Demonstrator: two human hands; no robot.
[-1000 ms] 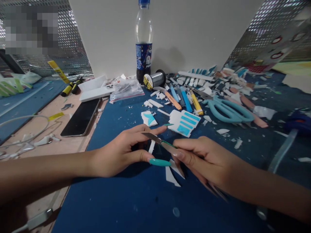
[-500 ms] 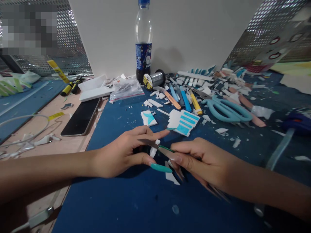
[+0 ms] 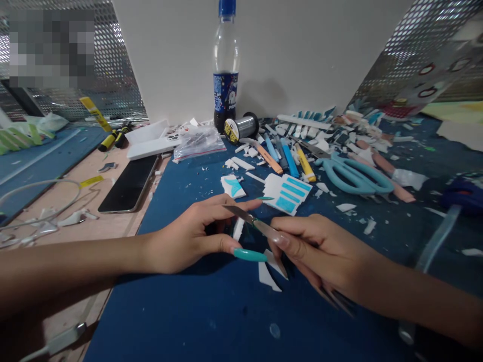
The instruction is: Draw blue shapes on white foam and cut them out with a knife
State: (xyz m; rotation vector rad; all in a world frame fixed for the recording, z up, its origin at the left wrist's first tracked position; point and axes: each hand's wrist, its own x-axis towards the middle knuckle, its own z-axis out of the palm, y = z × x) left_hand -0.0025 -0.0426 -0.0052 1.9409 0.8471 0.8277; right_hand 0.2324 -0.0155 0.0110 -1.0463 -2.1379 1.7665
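Note:
My left hand point(image 3: 188, 232), with long teal nails, has its thumb and index finger stretched apart. A narrow metal blade point(image 3: 246, 216) slants between my hands, its left end against my left index finger. The blade's other end is pinched between the thumb and fingers of my right hand point(image 3: 317, 246). A white strip point(image 3: 238, 229) shows behind the blade near the left fingers; its support is unclear. Below the hands lie white cut scraps point(image 3: 268, 277). Just beyond the fingers are a white piece with blue stripes point(image 3: 287, 193) and a smaller white-and-blue piece point(image 3: 233, 186).
Blue-handled scissors point(image 3: 354, 173), colored sticks point(image 3: 290, 158) and many white scraps spread behind my right hand. A wire spool point(image 3: 247, 125) and a bottle point(image 3: 225, 90) stand near the back panel. A phone point(image 3: 130, 186) and cable point(image 3: 77, 188) lie left.
The blade has tilted slightly and its visible part has shifted a little right. The whole view has also moved slightly, with the bottle and background lower in it.

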